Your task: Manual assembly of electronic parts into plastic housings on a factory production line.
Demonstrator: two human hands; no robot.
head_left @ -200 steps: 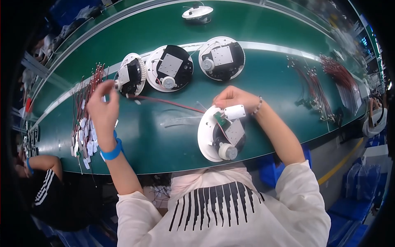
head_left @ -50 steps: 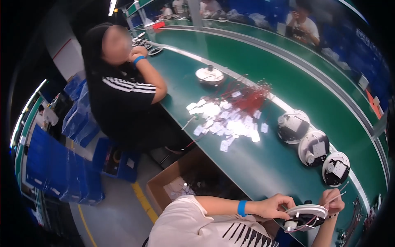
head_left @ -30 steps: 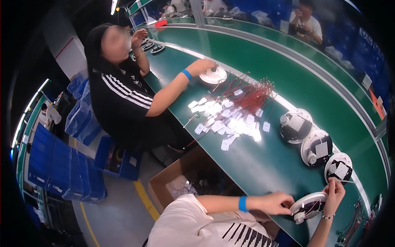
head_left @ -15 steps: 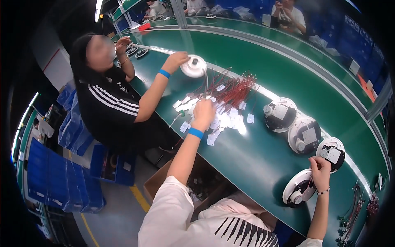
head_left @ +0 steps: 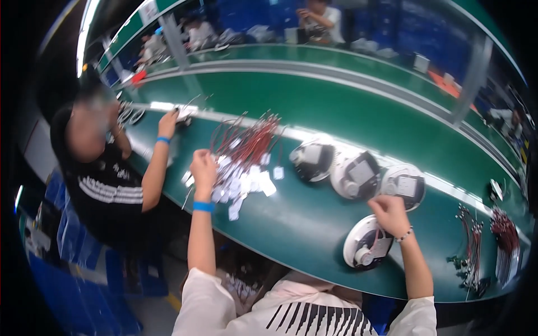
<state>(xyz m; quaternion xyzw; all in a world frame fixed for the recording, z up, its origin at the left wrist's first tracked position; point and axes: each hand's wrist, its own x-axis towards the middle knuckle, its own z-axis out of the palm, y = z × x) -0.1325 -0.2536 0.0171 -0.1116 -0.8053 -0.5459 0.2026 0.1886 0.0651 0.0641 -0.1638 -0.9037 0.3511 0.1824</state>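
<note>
Compared with the frame from one second ago, when both hands were at the round unit, the person's left hand (head_left: 204, 168), wearing a smooth blue wristband (head_left: 203, 206), is now hovering well apart from it, over the near left part of a heap of thin dark-red cables with small white rectangular ends (head_left: 246, 178). The right hand (head_left: 390, 215), wearing a beaded bracelet (head_left: 404, 234), is staying at the upper edge of the round unit, a white-rimmed disc with a black inner plate and a pale cylindrical part (head_left: 367, 246), which is sitting tilted near the front edge of the dark-green table (head_left: 302, 227). The fingers of both hands are curling inward, but motion blur is leaving me unable to tell what, if anything, either is grasping. Three similar white-and-black round units (head_left: 356, 175) are keeping their row beyond the right hand. At the left, a co-worker in a black top with white stripes (head_left: 106, 190) is holding another round unit (head_left: 183, 119); its pale face was showing broadly half a second ago, and now it is appearing narrower and darker.
</note>
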